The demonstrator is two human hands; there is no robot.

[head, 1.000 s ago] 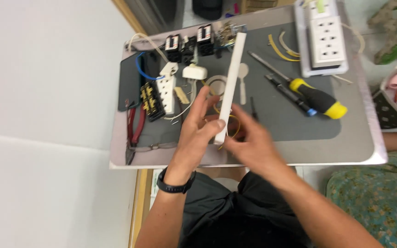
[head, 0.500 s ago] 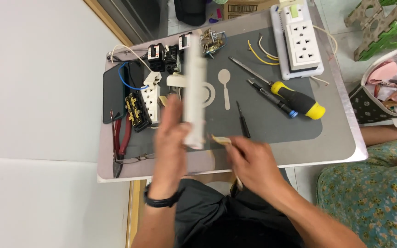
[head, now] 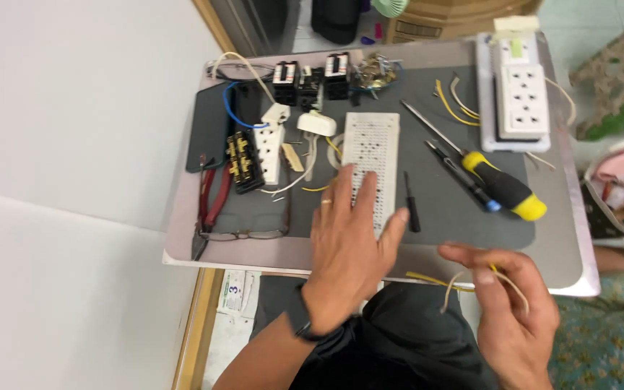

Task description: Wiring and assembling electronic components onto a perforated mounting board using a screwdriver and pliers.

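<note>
White perforated panel (head: pixel 371 155) lies under flat, spread left hand (head: pixel 348 249); right hand (head: pixel 510 310) pinches yellow wires (head: pixel 431 279).

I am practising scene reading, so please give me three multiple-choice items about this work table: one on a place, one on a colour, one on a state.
1. Where does the left hand rest?
A. on the white perforated plate
B. on the white power strip
C. on the red pliers

2. What colour is the big screwdriver's handle?
A. green and white
B. yellow and black
C. all red

3. What does the right hand hold?
A. nothing
B. a screwdriver
C. thin wires

Answers: 1 A, its fingers lie on the plate's near end. 2 B, yellow ends and black middle. 3 C, yellow and pale strands are pinched in its fingers.
</note>
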